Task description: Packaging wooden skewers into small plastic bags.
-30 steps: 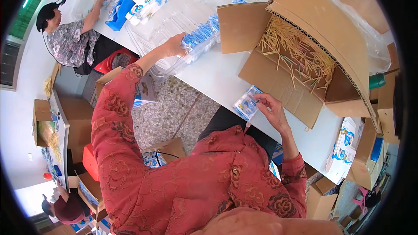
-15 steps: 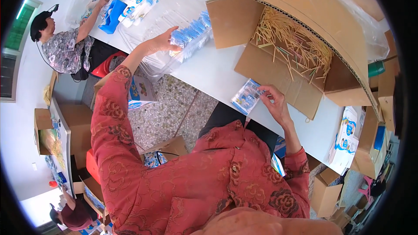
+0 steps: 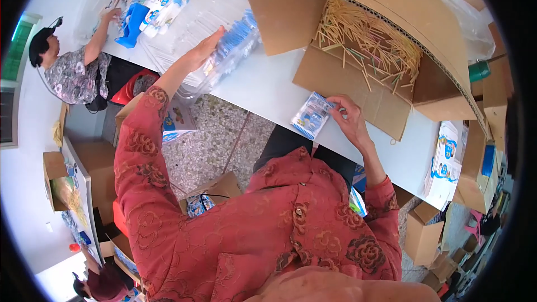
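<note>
My left hand (image 3: 202,51) reaches far left with its fingers stretched out, lying along a row of blue-and-white packets (image 3: 238,34) in a clear plastic tray (image 3: 219,76). Its fingers are not wrapped round any packet. On the white table (image 3: 277,92) in front of me lies a small clear packet (image 3: 311,115) with blue-striped ends and blue print. At its right edge, my right hand (image 3: 349,120) pinches it between thumb and fingers. Behind it an open cardboard box (image 3: 386,80) lies on its side, with many thin straw-coloured sticks (image 3: 372,36) inside.
White-and-blue flat bags (image 3: 446,159) lie at the table's right end, and more bags (image 3: 168,5) lie far left beside a blue tape dispenser (image 3: 132,25). A co-worker (image 3: 78,75) sits at the left. Open cartons (image 3: 422,235) stand on the floor.
My left hand has turned flatter, its fingers now straighter along the packets. The right hand keeps its pinch on the packet. The whole view has shifted slightly.
</note>
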`<action>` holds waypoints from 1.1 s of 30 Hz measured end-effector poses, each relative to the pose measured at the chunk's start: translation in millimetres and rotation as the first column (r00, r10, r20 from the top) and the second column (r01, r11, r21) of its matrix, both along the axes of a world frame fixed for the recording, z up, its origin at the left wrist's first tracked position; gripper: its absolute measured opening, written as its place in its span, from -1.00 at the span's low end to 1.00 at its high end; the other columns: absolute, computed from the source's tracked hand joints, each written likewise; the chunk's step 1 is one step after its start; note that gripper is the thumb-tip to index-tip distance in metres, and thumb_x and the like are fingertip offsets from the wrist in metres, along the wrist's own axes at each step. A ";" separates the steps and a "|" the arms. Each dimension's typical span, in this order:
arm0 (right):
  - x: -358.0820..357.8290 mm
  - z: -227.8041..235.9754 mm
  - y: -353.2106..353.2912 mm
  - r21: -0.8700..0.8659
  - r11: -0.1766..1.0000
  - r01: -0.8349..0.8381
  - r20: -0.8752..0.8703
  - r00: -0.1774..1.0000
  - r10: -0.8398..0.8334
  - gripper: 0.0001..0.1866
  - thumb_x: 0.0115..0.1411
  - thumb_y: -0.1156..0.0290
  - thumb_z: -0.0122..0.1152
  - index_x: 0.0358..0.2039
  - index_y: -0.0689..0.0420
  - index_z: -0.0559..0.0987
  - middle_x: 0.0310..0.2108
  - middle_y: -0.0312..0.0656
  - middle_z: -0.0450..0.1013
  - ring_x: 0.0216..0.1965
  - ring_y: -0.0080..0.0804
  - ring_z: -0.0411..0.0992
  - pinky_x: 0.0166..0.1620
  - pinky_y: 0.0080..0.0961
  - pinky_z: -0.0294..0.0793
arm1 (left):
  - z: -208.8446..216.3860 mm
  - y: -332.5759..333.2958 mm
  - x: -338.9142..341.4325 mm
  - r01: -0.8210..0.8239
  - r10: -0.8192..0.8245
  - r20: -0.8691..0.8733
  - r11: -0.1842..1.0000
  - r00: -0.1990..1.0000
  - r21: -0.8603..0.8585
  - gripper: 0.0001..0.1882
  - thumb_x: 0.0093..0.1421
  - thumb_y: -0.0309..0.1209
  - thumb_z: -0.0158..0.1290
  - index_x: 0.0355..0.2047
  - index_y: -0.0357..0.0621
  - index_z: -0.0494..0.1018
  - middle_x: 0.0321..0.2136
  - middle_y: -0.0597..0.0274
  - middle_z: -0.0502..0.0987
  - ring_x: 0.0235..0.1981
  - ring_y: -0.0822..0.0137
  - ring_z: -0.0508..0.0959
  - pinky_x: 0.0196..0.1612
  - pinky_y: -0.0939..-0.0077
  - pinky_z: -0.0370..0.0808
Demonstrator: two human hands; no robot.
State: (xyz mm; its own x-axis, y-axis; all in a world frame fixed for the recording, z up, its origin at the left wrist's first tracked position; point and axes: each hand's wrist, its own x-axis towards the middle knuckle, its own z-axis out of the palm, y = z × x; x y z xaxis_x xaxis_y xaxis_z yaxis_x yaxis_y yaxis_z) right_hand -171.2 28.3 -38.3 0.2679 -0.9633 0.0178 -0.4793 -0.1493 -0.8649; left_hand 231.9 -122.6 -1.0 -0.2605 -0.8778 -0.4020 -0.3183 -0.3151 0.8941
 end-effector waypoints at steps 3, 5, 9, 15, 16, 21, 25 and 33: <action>-1.7 -1.7 -3.5 -0.020 0.998 0.052 -0.038 0.998 -0.053 -0.69 0.06 0.53 0.19 -0.13 0.19 0.47 -0.26 -0.21 0.43 -0.36 -0.47 0.38 -0.27 -0.54 0.41 | 3.3 -2.0 8.4 -0.060 0.064 0.105 0.998 0.992 -0.036 -0.17 0.23 0.26 -0.42 0.28 -0.13 -0.03 0.26 0.09 0.05 0.27 0.14 0.01 0.27 0.37 -0.06; 1.4 -1.2 -5.3 -0.036 0.995 0.088 -0.065 0.994 -0.090 -0.67 0.06 0.51 0.21 -0.12 0.20 0.47 -0.26 -0.19 0.43 -0.36 -0.45 0.38 -0.27 -0.54 0.41 | 15.1 3.8 7.7 -0.121 0.128 0.127 0.991 0.984 -0.058 -0.25 0.27 0.17 -0.34 0.27 -0.12 0.02 0.23 0.07 0.11 0.26 0.20 0.07 0.26 0.35 -0.02; 12.7 -4.9 -9.7 -0.220 0.970 0.108 -0.219 0.963 -0.156 -0.63 0.02 0.37 0.27 -0.15 0.17 0.47 -0.27 -0.13 0.43 -0.34 -0.27 0.42 -0.26 -0.40 0.43 | 42.5 22.4 -2.7 -0.037 0.226 0.293 0.845 0.929 -0.534 -0.37 0.24 -0.02 -0.08 0.16 -0.22 0.20 0.09 0.03 0.31 0.13 0.19 0.29 0.14 0.36 0.21; 14.6 -16.5 -7.4 -0.234 0.969 0.084 -0.265 0.953 -0.146 -0.66 -0.05 0.32 0.31 -0.27 0.15 0.46 -0.33 -0.11 0.42 -0.31 -0.11 0.42 -0.25 -0.27 0.40 | 80.5 98.2 -83.8 0.178 0.184 0.275 0.420 0.944 -0.890 -0.65 0.04 -0.56 0.14 -0.12 -0.25 0.45 -0.13 0.05 0.50 -0.07 0.16 0.48 0.01 0.41 0.35; 15.9 -14.0 -7.6 -0.245 0.967 0.068 -0.238 0.963 -0.128 -0.67 -0.06 0.34 0.31 -0.29 0.15 0.45 -0.34 -0.11 0.41 -0.31 -0.11 0.41 -0.26 -0.28 0.40 | 75.3 110.3 -95.6 0.189 0.130 0.271 0.441 0.954 -0.877 -0.67 0.02 -0.58 0.14 -0.15 -0.24 0.47 -0.15 0.04 0.51 -0.09 0.17 0.48 0.00 0.40 0.36; 20.6 -8.8 -7.0 -0.267 0.957 0.110 -0.169 0.973 -0.159 -0.77 -0.06 0.41 0.30 -0.37 0.15 0.49 -0.36 -0.14 0.42 -0.33 -0.12 0.42 -0.30 -0.30 0.40 | 4.0 135.4 -140.1 0.136 -0.049 0.145 0.710 0.988 -0.691 -0.73 0.06 -0.55 0.12 -0.18 -0.23 0.48 -0.17 0.10 0.52 -0.12 0.27 0.50 -0.04 0.47 0.38; 19.5 -11.0 -8.6 -0.497 0.864 0.084 -0.198 0.958 -0.207 -0.87 -0.05 0.46 0.28 -0.46 0.16 0.51 -0.41 -0.18 0.43 -0.37 -0.16 0.43 -0.33 -0.33 0.42 | -29.8 137.4 -168.2 0.063 -0.005 0.091 0.757 0.996 -0.651 -0.70 0.02 -0.50 0.17 -0.19 -0.24 0.48 -0.20 0.11 0.52 -0.15 0.28 0.51 -0.07 0.46 0.41; 23.2 5.8 0.6 -0.321 0.928 0.189 0.130 0.979 -0.155 -0.88 0.04 0.47 0.25 -0.40 0.19 0.53 -0.44 -0.18 0.47 -0.37 -0.28 0.46 -0.30 -0.48 0.44 | -33.0 132.6 -191.0 0.087 0.037 0.155 0.691 0.987 -0.717 -0.75 0.03 -0.45 0.19 -0.27 -0.27 0.50 -0.39 0.19 0.55 -0.36 0.40 0.52 -0.29 0.52 0.44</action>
